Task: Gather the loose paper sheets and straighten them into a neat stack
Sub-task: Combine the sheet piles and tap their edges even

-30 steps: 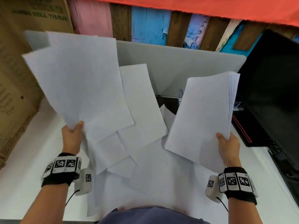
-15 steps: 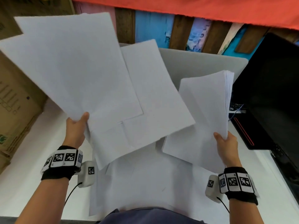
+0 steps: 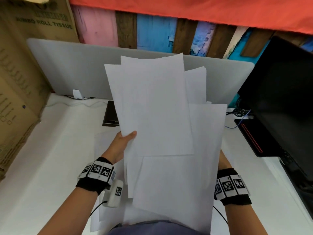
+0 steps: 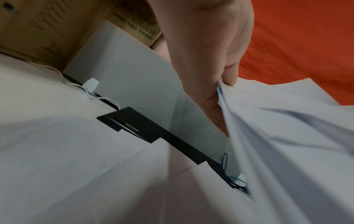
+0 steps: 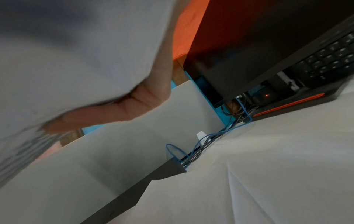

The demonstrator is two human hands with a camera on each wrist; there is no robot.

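Note:
My left hand (image 3: 123, 143) pinches the lower left edge of a fan of loose white sheets (image 3: 152, 107), thumb on top; the left wrist view shows the left hand (image 4: 210, 60) gripping these sheets (image 4: 287, 136). They overlap a thicker paper stack (image 3: 186, 175) held up at the right. The stack hides my right hand in the head view. In the right wrist view my right hand (image 5: 134, 103) grips that paper stack (image 5: 67, 60) with its fingers running underneath. A few loose sheets (image 3: 103, 217) still lie flat on the white table (image 3: 42, 167).
A cardboard box (image 3: 17, 82) stands at the left and a grey divider panel (image 3: 76, 68) at the back. A black monitor (image 3: 279, 99) and keyboard (image 3: 296, 172) fill the right side. A flat black device (image 3: 110, 114) and blue cables (image 3: 240, 114) lie near the divider.
My left hand has swung its sheets from the far left to the middle, so they now overlap the right hand's stack. The right hand has gone out of sight beneath the paper.

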